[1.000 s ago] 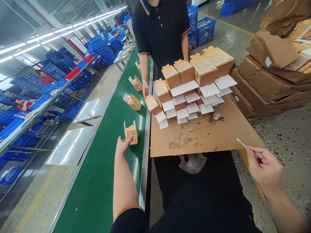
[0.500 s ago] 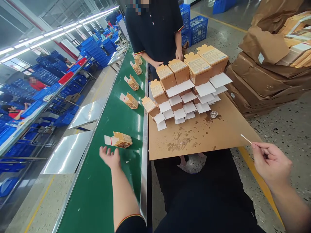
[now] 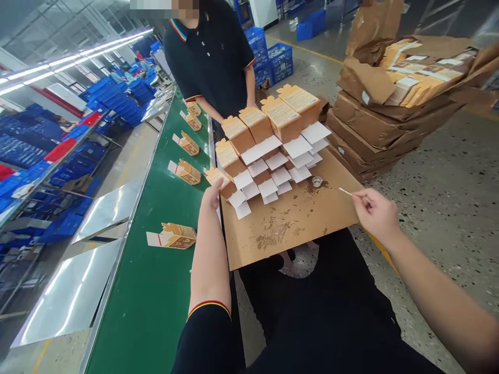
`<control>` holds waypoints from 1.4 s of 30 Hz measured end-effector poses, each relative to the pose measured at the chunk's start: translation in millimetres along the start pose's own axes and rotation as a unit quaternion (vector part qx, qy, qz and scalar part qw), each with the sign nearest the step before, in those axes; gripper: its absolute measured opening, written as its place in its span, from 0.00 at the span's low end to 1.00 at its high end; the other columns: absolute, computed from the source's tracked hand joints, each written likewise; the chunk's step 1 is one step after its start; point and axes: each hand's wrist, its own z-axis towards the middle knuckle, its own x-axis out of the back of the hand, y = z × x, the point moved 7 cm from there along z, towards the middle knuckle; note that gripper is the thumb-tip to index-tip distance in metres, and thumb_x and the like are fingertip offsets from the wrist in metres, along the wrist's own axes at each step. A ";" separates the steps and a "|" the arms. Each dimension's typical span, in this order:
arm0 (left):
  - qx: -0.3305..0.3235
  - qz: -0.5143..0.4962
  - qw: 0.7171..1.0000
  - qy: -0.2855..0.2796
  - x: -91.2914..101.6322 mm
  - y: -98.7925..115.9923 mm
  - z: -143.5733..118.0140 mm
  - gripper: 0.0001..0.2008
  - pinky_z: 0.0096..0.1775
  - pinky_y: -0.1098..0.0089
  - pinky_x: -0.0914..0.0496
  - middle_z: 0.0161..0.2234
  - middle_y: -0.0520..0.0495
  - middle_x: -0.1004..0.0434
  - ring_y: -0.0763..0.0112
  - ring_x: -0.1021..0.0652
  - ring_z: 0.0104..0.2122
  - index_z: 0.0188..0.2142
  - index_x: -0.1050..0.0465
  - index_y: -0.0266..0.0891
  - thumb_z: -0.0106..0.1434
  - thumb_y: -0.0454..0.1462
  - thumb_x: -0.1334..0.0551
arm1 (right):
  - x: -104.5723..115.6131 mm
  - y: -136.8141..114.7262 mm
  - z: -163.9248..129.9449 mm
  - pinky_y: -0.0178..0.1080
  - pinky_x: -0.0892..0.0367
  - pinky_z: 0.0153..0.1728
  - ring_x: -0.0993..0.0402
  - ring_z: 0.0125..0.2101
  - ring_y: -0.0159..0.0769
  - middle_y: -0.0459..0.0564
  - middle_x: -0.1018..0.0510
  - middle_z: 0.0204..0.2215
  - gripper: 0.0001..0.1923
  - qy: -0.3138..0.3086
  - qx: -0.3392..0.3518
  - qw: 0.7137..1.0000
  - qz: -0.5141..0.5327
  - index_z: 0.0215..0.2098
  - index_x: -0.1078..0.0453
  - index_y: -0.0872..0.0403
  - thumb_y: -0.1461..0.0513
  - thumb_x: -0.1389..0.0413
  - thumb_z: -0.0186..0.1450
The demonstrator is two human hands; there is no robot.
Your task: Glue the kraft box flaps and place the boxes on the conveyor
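Swab pinched in right hand; left hand at end carton

Right hand (image 3: 376, 210), right of centre: thumb and fingertips closed in a pinch on the thin stick of a white swab (image 3: 345, 191), tip pointing up and left over the right part of the cardboard sheet (image 3: 331, 214). Left hand (image 3: 212, 194), centre of frame: thumb against the near side of the end carton (image 3: 215, 176), the lowest-left one of the stack. Remaining fingers hidden; cannot tell how far that hand is closed, or whether it bears the carton's weight.

Stack of cartons (image 3: 251, 124): centre to upper centre, tiered, printed tops up with scalloped tabs, white flaps (image 3: 260, 150) projecting toward the wearer. Just beside its lower right edge, a small clear dish (image 3: 317, 182) on the sheet; dark wet-looking marks (image 3: 275, 228) around the dish and across the sheet's near part.

Left of the sheet, green belt (image 3: 140, 311), lower left to upper centre. Five open cartons in a line along it; nearest carton (image 3: 181, 237) lies left of the wearer's left forearm, its white flap with a red line pointing left.

Upper centre: co-worker (image 3: 210, 57) in dark shirt behind the stack, hands largely hidden by it. Upper right: brown paper bundle (image 3: 370, 124) holding flat packaging (image 3: 424, 78).
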 end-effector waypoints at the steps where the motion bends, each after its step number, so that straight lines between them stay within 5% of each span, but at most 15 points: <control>1: 0.002 -0.004 1.000 -0.007 -3.0 -3.9 -1.6 0.20 0.61 0.49 0.18 0.49 0.34 0.10 0.42 0.14 0.61 0.52 0.17 0.37 0.64 0.42 0.22 | -6.6 -2.2 8.9 0.39 0.41 0.30 0.33 0.24 0.36 0.46 0.27 0.21 0.21 -0.017 0.009 1.000 -0.023 0.38 0.23 0.51 0.44 0.44 0.75; 6: -0.058 -0.056 0.997 0.003 20.8 -18.3 -26.4 0.27 0.64 0.54 0.19 0.66 0.33 0.17 0.50 0.18 0.67 0.69 0.27 0.33 0.73 0.40 0.35 | -57.1 -19.9 64.5 0.42 0.47 0.32 0.34 0.23 0.40 0.48 0.26 0.21 0.11 -0.119 0.104 0.979 -0.130 0.37 0.25 0.50 0.57 0.45 0.76; 12: -0.147 -0.083 0.985 -0.033 72.8 -50.6 -97.8 0.38 0.67 0.46 0.20 0.70 0.39 0.20 0.40 0.25 0.74 0.75 0.29 0.45 0.67 0.48 0.30 | -117.4 -31.3 100.7 0.45 0.44 0.36 0.33 0.23 0.41 0.50 0.27 0.19 0.10 -0.228 0.223 0.927 -0.196 0.32 0.27 0.50 0.65 0.42 0.72; 18: -0.154 -0.043 0.978 -0.133 47.1 -104.0 -173.4 0.48 0.68 0.49 0.22 0.73 0.35 0.24 0.43 0.22 0.72 0.76 0.33 0.51 0.62 0.57 0.20 | -109.9 -11.2 103.6 0.44 0.43 0.35 0.34 0.22 0.41 0.48 0.27 0.19 0.09 -0.246 0.193 0.933 -0.177 0.35 0.24 0.50 0.62 0.43 0.75; 23: -0.128 -0.021 0.984 -0.121 11.3 -135.7 -183.9 0.48 0.66 0.51 0.21 0.66 0.33 0.18 0.48 0.17 0.66 0.68 0.31 0.47 0.55 0.57 0.15 | -79.2 -19.2 42.7 0.39 0.46 0.32 0.37 0.22 0.34 0.43 0.30 0.21 0.17 -0.161 0.140 0.973 -0.084 0.44 0.22 0.53 0.55 0.49 0.83; 30: -0.111 -0.012 0.987 -0.120 8.2 -140.6 -181.4 0.42 0.64 0.52 0.21 0.62 0.37 0.16 0.53 0.14 0.60 0.62 0.30 0.48 0.56 0.55 0.15 | -129.3 -85.4 -108.2 0.40 0.40 0.35 0.35 0.23 0.35 0.44 0.27 0.21 0.18 -0.216 0.259 0.940 0.045 0.40 0.24 0.52 0.62 0.52 0.83; 36: -0.110 0.003 0.986 -0.124 6.3 -140.9 -183.1 0.44 0.63 0.55 0.21 0.62 0.37 0.18 0.54 0.15 0.61 0.63 0.31 0.48 0.55 0.57 0.16 | -176.5 -109.1 -133.0 0.42 0.47 0.36 0.36 0.24 0.35 0.46 0.23 0.23 0.15 -0.242 0.333 0.912 0.007 0.39 0.25 0.54 0.69 0.51 0.79; 42: -0.118 0.004 0.985 -0.129 2.2 -145.1 -190.0 0.48 0.64 0.52 0.21 0.61 0.37 0.19 0.53 0.16 0.61 0.65 0.35 0.48 0.54 0.56 0.15 | -167.4 -94.1 -120.9 0.42 0.48 0.36 0.37 0.23 0.35 0.46 0.25 0.21 0.17 -0.210 0.320 0.924 -0.011 0.34 0.27 0.53 0.69 0.52 0.79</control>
